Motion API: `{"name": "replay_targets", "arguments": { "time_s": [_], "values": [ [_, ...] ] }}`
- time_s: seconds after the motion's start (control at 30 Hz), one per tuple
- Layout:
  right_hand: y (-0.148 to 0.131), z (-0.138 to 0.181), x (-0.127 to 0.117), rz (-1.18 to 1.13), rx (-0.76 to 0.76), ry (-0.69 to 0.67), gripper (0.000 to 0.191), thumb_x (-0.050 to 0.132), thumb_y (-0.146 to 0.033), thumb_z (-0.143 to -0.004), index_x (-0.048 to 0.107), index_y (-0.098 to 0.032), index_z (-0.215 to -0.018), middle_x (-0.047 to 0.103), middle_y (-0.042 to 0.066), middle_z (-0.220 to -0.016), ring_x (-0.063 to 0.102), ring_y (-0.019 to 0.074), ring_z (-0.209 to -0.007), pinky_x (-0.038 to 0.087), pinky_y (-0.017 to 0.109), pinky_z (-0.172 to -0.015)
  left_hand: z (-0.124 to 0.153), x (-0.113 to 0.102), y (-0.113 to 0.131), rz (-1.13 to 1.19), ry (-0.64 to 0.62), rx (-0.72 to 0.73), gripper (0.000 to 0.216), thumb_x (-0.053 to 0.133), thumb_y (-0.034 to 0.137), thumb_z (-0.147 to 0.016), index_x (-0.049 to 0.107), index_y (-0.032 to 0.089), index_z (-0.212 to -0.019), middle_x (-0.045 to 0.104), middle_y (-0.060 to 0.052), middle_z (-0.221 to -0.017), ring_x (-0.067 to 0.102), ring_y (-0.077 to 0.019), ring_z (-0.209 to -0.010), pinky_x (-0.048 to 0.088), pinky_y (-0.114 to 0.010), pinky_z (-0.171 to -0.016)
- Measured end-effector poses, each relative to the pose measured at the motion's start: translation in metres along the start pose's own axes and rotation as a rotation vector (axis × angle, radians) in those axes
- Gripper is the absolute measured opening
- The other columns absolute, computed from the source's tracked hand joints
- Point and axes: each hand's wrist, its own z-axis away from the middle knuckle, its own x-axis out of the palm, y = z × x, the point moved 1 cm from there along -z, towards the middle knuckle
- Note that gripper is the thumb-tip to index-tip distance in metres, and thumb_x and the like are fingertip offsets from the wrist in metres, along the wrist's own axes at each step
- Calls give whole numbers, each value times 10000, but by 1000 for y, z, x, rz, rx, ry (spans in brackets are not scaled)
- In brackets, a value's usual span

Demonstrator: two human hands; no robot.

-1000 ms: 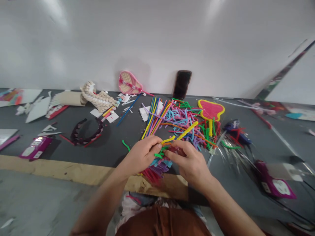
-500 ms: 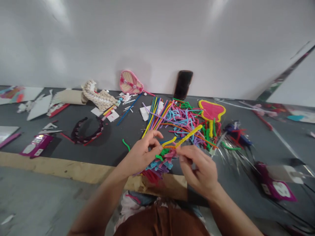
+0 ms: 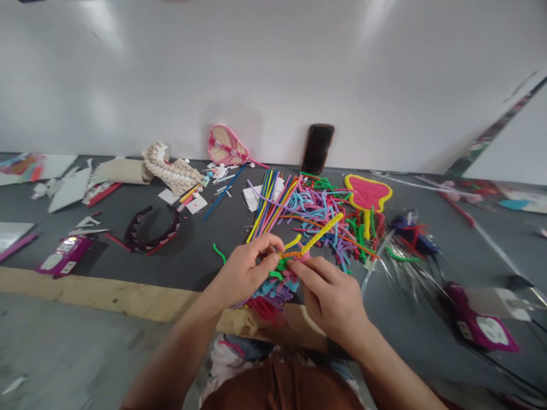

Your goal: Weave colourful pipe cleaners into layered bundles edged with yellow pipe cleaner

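My left hand (image 3: 245, 270) and my right hand (image 3: 331, 296) meet over a layered bundle of bent pipe cleaners (image 3: 273, 287) in green, blue, purple and red near the table's front edge. Both hands pinch at its top, where a yellow pipe cleaner (image 3: 320, 232) sticks up and to the right and a short orange piece lies between the fingertips. Behind it spreads a loose pile of coloured pipe cleaners (image 3: 318, 208) and a fan of straight sticks (image 3: 267, 202).
A dark phone (image 3: 317, 148) leans on the white wall. A pink and yellow craft shape (image 3: 367, 192), a pink racket-shaped craft (image 3: 226, 145), a dark headband (image 3: 151, 230), purple packets (image 3: 64, 256) (image 3: 482, 327) and paper scraps lie on the grey table (image 3: 205, 233). A wooden strip (image 3: 106, 293) edges the front.
My right hand lifted and drew back half a second ago, then came back in to the bundle's top. My left fingers opened a little and pinched again. The yellow pipe cleaner shifted slightly.
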Motion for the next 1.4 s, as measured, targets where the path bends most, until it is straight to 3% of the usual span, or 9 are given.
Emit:
{"name": "replay_targets", "arguments": {
  "time_s": [0.2, 0.4, 0.53, 0.67, 0.77, 0.9, 1.0, 1.13, 1.4],
  "values": [
    [-8, -1, 4, 127, 47, -57, 343, 420, -116, -871, 622, -77, -1145, 712, 114, -871, 678, 194, -722, 524, 269, -571, -1, -1, 2, 21, -10, -25, 219, 493, 314, -901, 641, 193, -1007, 686, -8, -919, 616, -147, -833, 481, -226, -713],
    [-9, 5, 11, 75, 37, -34, 361, 422, -111, -877, 579, -64, -1199, 708, 97, -790, 673, 182, -673, 512, 257, -560, -2, -5, 4, -11, 23, 15, 154, 612, 270, -824, 701, 183, -915, 684, -31, -937, 629, -167, -886, 497, -267, -798],
    [-9, 7, 7, -79, 88, -58, 367, 453, -169, -891, 561, -67, -1227, 734, 125, -890, 699, 190, -737, 550, 266, -626, -1, -4, 4, -8, 9, 48, 152, 635, 227, -806, 700, 193, -939, 692, -44, -1003, 632, -184, -967, 498, -290, -864],
    [-9, 2, -2, -206, 214, -3, 275, 435, -217, -944, 654, -130, -1087, 753, 98, -961, 723, 180, -827, 558, 251, -701, 3, -1, 5, 35, -53, 12, 183, 598, 271, -857, 687, 208, -1003, 714, -27, -994, 650, -173, -925, 510, -276, -847],
    [-10, -2, -5, -130, 231, 63, 231, 469, -197, -930, 699, -172, -930, 756, 37, -798, 711, 140, -684, 514, 212, -607, 4, 1, 7, 23, -78, 26, 189, 578, 277, -871, 686, 209, -1010, 719, -29, -996, 654, -177, -920, 513, -277, -850],
    [-12, -3, -2, 51, 178, 108, 177, 544, -204, -899, 715, -167, -866, 689, -1, -622, 642, 114, -535, 428, 231, -526, 6, 2, 6, -21, -74, 57, 301, 566, 257, -881, 614, 239, -1178, 708, -19, -1078, 648, -171, -990, 490, -271, -901],
    [-13, 0, -1, 136, 137, 110, 181, 545, -197, -905, 718, -151, -936, 661, -4, -585, 616, 115, -513, 393, 249, -519, 8, 2, 6, -39, -71, 103, 451, 567, 241, -886, 489, 289, -1327, 700, 9, -1115, 637, -149, -1034, 463, -256, -936],
    [-11, 5, -3, 96, 99, 75, 242, 488, -178, -932, 689, -120, -1053, 672, 12, -614, 608, 112, -519, 389, 246, -518, 10, 2, 10, -18, -62, 98, 503, 559, 208, -881, 438, 277, -1365, 709, 13, -1071, 640, -140, -1021, 469, -248, -925],
    [-7, 9, 1, 95, 96, 65, 252, 484, -203, -937, 688, -144, -1073, 619, -6, -566, 571, 100, -502, 382, 232, -512, 12, 7, 11, -3, 3, -19, 220, 615, 274, -839, 674, 226, -1046, 719, -16, -1046, 660, -179, -952, 522, -254, -823]
  ]
}}
